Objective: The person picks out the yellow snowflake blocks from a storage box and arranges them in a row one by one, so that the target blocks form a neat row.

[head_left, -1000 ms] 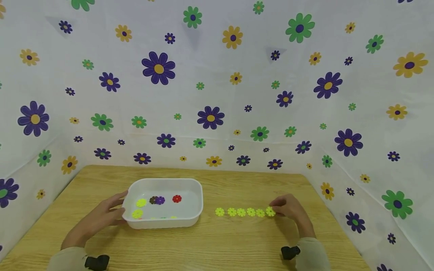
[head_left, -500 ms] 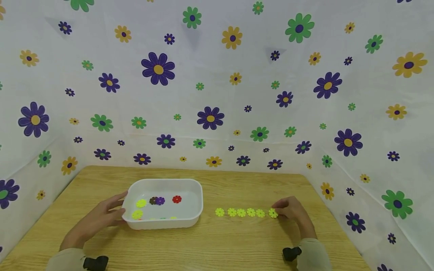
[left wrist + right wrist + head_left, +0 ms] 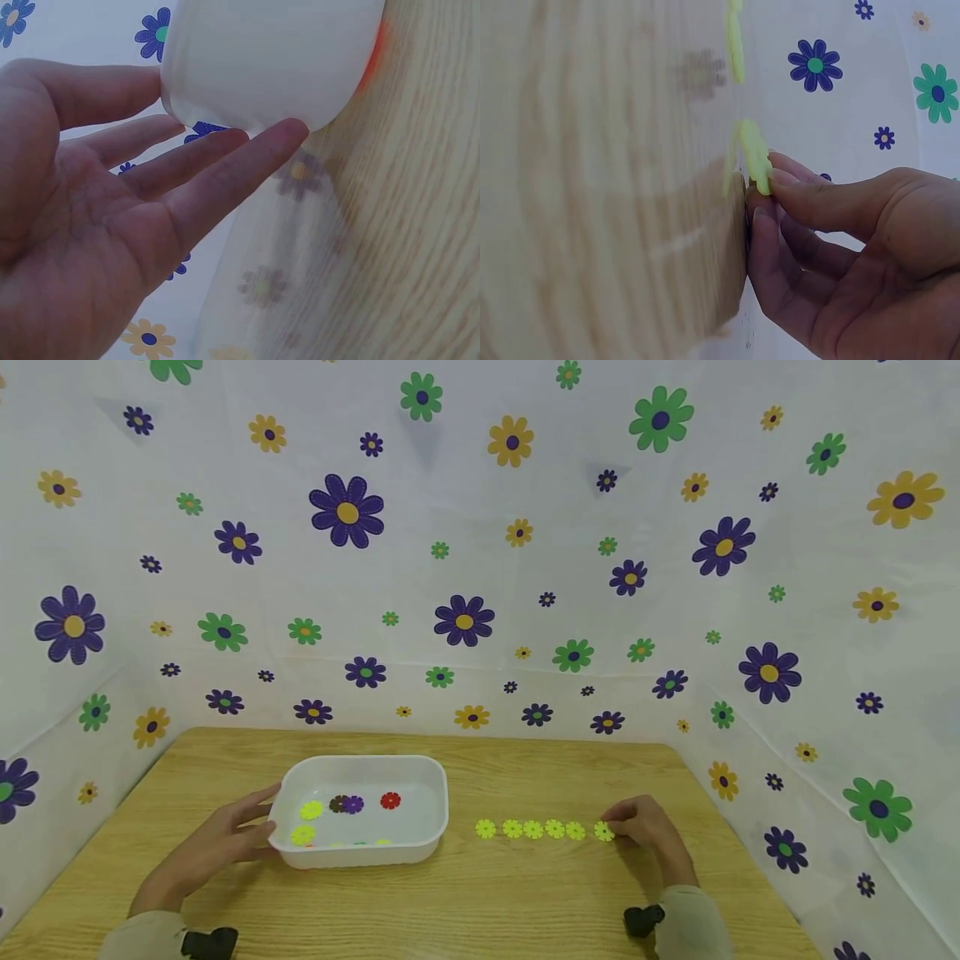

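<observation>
My right hand point(image 3: 639, 823) pinches a yellow flower-shaped disc point(image 3: 604, 832) between thumb and fingertips at the right end of a row of like discs. The right wrist view shows this disc point(image 3: 754, 156) tilted, its lower edge close to the tabletop. Several other yellow discs point(image 3: 533, 830) lie in a line to its left, with a small gap before the pinched one. My left hand point(image 3: 217, 847) touches the left end of a white plastic tray point(image 3: 360, 857). In the left wrist view its fairly straight fingers point(image 3: 225, 176) and thumb rest along the tray's outer wall point(image 3: 262, 67).
Inside the tray are yellow discs point(image 3: 311, 810), a brown disc point(image 3: 337, 804) overlapped by a purple one point(image 3: 353, 805), and a red disc point(image 3: 391, 801). More pieces are partly hidden behind its near wall. A flower-print cloth point(image 3: 480, 568) encloses the wooden table point(image 3: 480, 910) at the back and sides.
My right hand has shifted the pinched disc slightly right, away from the row, then held there. The left hand and the tray have stayed in place.
</observation>
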`<act>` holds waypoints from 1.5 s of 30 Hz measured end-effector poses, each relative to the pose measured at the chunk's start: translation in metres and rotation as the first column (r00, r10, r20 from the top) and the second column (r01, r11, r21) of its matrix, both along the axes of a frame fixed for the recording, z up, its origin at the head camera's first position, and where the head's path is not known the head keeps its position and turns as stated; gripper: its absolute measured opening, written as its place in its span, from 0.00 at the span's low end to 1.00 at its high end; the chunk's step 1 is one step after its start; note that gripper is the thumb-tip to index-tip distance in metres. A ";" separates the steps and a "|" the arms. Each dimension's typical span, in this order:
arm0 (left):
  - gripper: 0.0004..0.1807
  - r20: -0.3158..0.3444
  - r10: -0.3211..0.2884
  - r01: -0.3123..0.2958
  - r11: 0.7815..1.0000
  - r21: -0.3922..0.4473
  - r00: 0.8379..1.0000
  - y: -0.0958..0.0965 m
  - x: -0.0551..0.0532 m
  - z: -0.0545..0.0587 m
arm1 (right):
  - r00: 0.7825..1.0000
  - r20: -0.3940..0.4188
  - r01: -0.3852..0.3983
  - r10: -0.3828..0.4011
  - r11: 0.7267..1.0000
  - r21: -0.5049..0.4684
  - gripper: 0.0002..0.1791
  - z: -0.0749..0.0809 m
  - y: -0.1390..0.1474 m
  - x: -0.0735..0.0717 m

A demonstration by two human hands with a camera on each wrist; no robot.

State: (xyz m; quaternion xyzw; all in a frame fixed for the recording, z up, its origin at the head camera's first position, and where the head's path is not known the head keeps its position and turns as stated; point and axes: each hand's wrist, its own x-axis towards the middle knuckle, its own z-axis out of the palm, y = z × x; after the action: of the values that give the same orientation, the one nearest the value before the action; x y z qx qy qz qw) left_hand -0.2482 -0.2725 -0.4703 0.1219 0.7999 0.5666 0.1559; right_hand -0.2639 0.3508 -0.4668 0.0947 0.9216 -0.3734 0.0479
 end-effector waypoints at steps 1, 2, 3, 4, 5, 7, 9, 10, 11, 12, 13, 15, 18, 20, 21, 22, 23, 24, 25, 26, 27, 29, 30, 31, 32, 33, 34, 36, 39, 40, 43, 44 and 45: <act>0.43 0.000 0.000 0.000 1.000 -0.002 1.000 0.000 0.000 0.000 | 1.000 0.004 0.007 -0.007 1.000 0.004 0.07 -0.001 0.000 0.000; 0.43 0.000 0.000 0.000 1.000 -0.004 1.000 0.000 0.000 0.000 | 1.000 0.008 0.011 -0.011 1.000 0.009 0.07 -0.001 -0.001 -0.001; 0.43 0.000 0.001 -0.001 1.000 -0.007 1.000 0.000 0.000 0.000 | 1.000 0.012 0.016 -0.016 1.000 0.012 0.07 -0.002 -0.001 -0.001; 0.43 0.001 0.002 -0.002 1.000 -0.009 1.000 0.000 0.000 0.000 | 1.000 0.014 0.013 -0.013 1.000 0.017 0.07 -0.002 -0.002 -0.001; 0.43 0.003 0.003 -0.003 1.000 -0.012 1.000 0.000 0.000 0.000 | 1.000 0.015 0.015 -0.015 1.000 0.019 0.07 -0.002 -0.002 -0.002; 0.43 0.008 0.006 -0.006 1.000 -0.015 1.000 0.000 0.000 0.000 | 1.000 0.010 0.016 -0.016 1.000 0.017 0.06 -0.003 -0.003 -0.002; 0.43 0.011 0.011 -0.011 1.000 -0.021 1.000 -0.001 0.000 -0.001 | 1.000 0.003 0.015 -0.015 1.000 0.016 0.06 -0.003 -0.005 -0.002; 0.43 0.012 0.013 -0.012 1.000 -0.023 1.000 -0.001 0.000 -0.001 | 1.000 0.000 0.015 -0.015 1.000 0.017 0.06 -0.002 -0.006 -0.002; 0.43 0.014 0.014 -0.013 1.000 -0.025 1.000 -0.001 0.000 -0.001 | 1.000 -0.005 0.014 -0.014 1.000 0.017 0.06 -0.002 -0.007 -0.002; 0.43 0.015 0.015 -0.015 1.000 -0.026 1.000 -0.001 0.000 -0.001 | 1.000 -0.011 0.009 -0.009 1.000 0.018 0.06 -0.002 -0.007 -0.002; 0.43 0.016 0.017 -0.017 0.999 -0.028 1.000 -0.001 0.001 -0.001 | 1.000 -0.013 0.006 -0.005 1.000 0.018 0.06 -0.001 -0.008 -0.001; 0.43 0.016 0.016 -0.015 1.000 -0.023 1.000 0.000 0.001 0.000 | 1.000 -0.015 -0.002 0.002 1.000 0.020 0.06 -0.001 -0.009 -0.001; 0.43 0.017 0.013 -0.013 1.000 -0.014 1.000 0.000 0.001 0.001 | 1.000 -0.021 -0.017 0.017 1.000 0.016 0.06 -0.002 -0.010 -0.001; 0.43 0.014 0.011 -0.011 1.000 -0.007 1.000 0.000 0.002 0.001 | 1.000 -0.018 -0.013 0.013 1.000 0.015 0.06 -0.002 -0.010 -0.001; 0.43 0.013 0.010 -0.010 1.000 -0.004 1.000 0.001 0.002 0.001 | 1.000 -0.019 -0.013 0.014 1.000 0.019 0.06 -0.002 -0.010 -0.001; 0.43 0.011 0.009 -0.009 1.000 -0.003 1.000 0.001 0.002 0.001 | 1.000 -0.019 -0.012 0.012 1.000 0.018 0.06 -0.002 -0.010 -0.001; 0.43 0.009 0.009 -0.009 1.000 -0.004 1.000 0.001 0.002 0.001 | 1.000 -0.021 -0.020 0.020 1.000 0.020 0.06 -0.002 -0.010 -0.001; 0.43 0.007 0.009 -0.009 1.000 -0.003 1.000 0.001 0.002 0.001 | 1.000 -0.021 -0.016 0.017 1.000 0.016 0.06 -0.002 -0.009 -0.001; 0.43 0.006 0.008 -0.008 1.000 -0.002 1.000 0.001 0.002 0.001 | 1.000 -0.022 -0.017 0.017 1.000 0.014 0.06 -0.003 -0.009 -0.001; 0.43 0.005 0.008 -0.008 1.000 -0.004 1.000 0.001 0.002 0.001 | 1.000 -0.024 -0.016 0.017 1.000 0.011 0.06 -0.003 -0.009 -0.002; 0.43 0.004 0.009 -0.009 1.000 -0.005 1.000 0.001 0.002 0.001 | 0.999 -0.028 -0.028 0.029 1.000 0.012 0.06 -0.002 -0.009 -0.002; 0.43 0.004 0.011 -0.011 1.000 -0.006 1.000 0.001 0.002 0.001 | 0.999 -0.029 -0.030 0.030 1.000 0.009 0.06 -0.003 -0.009 -0.002; 0.43 0.003 0.009 -0.009 1.000 -0.004 1.000 0.001 0.002 0.001 | 0.999 -0.026 -0.019 0.019 1.000 0.006 0.06 -0.004 -0.009 -0.002; 0.43 0.004 0.009 -0.009 1.000 -0.004 1.000 0.001 0.002 0.001 | 0.999 -0.027 -0.018 0.019 1.000 0.009 0.06 -0.004 -0.009 -0.002; 0.43 0.004 0.010 -0.010 1.000 -0.004 1.000 0.001 0.002 0.001 | 1.000 -0.026 -0.016 0.016 1.000 0.011 0.06 -0.004 -0.009 -0.002; 0.43 0.005 0.011 -0.011 1.000 -0.004 1.000 0.002 0.003 0.001 | 1.000 -0.025 -0.016 0.016 1.000 0.015 0.06 -0.005 -0.009 -0.003; 0.43 0.005 0.011 -0.011 1.000 -0.005 1.000 0.002 0.003 0.001 | 1.000 -0.022 -0.005 0.005 1.000 0.015 0.06 -0.005 -0.009 -0.003; 0.43 0.006 0.013 -0.013 1.000 -0.009 1.000 0.002 0.002 0.001 | 1.000 -0.020 0.003 -0.003 1.000 0.017 0.06 -0.005 -0.009 -0.003; 0.43 0.012 0.019 -0.019 1.000 -0.018 1.000 0.003 0.002 0.002 | 1.000 -0.014 0.005 -0.004 1.000 0.021 0.06 -0.004 -0.010 -0.003; 0.43 0.012 0.021 -0.021 1.000 -0.020 1.000 0.003 0.002 0.003 | 1.000 -0.011 0.005 -0.005 1.000 0.022 0.07 -0.004 -0.010 -0.003; 0.43 0.004 0.011 -0.011 1.000 -0.020 1.000 0.003 0.001 0.004 | 1.000 0.001 0.010 -0.010 1.000 0.023 0.07 -0.004 -0.010 -0.003; 0.43 0.002 0.009 -0.009 1.000 -0.019 1.000 0.003 0.001 0.004 | 1.000 0.005 0.012 -0.012 1.000 0.024 0.07 -0.004 -0.010 -0.004; 0.43 -0.001 0.005 -0.005 1.000 -0.019 1.000 0.003 0.001 0.004 | 1.000 0.008 0.013 -0.014 1.000 0.025 0.08 -0.004 -0.010 -0.004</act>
State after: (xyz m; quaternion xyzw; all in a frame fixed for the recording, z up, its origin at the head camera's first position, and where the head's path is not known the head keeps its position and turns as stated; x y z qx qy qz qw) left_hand -0.2469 -0.2697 -0.4667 0.1186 0.8058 0.5591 0.1551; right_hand -0.2677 0.3406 -0.4710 0.1029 0.9253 -0.3620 0.0478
